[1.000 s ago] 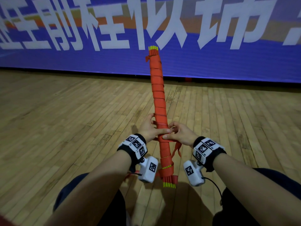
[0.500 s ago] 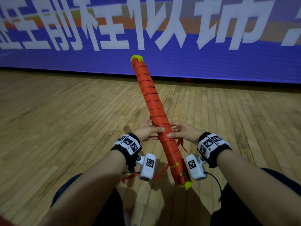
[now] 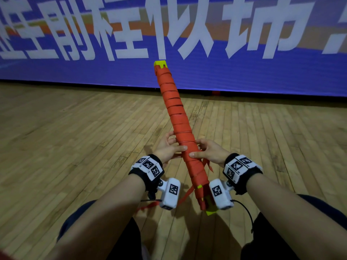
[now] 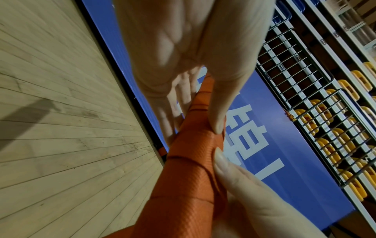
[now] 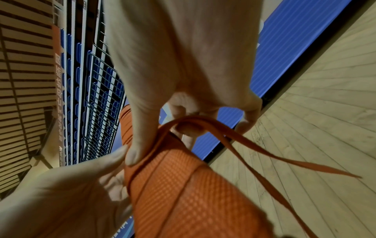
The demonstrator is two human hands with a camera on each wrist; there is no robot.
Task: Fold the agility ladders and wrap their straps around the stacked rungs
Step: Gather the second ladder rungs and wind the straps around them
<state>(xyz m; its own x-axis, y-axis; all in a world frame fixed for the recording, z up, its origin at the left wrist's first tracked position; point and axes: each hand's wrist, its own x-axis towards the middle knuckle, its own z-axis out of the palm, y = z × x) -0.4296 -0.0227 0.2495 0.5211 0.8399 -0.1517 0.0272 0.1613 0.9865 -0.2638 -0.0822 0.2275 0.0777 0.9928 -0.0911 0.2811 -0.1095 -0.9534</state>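
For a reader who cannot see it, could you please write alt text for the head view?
Both hands, left hand and right hand, grip an orange strap-wrapped ladder bundle, tilted above a wooden floor.

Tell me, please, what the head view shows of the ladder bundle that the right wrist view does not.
Only the head view shows the whole bundle tilted above the floor, with yellow ends at top and bottom.

Only the right wrist view shows a loose strap looping off the bundle under the right hand, its end trailing free.

Both show the left hand and the right hand gripping the orange bundle, thumbs pressed on the wrap.
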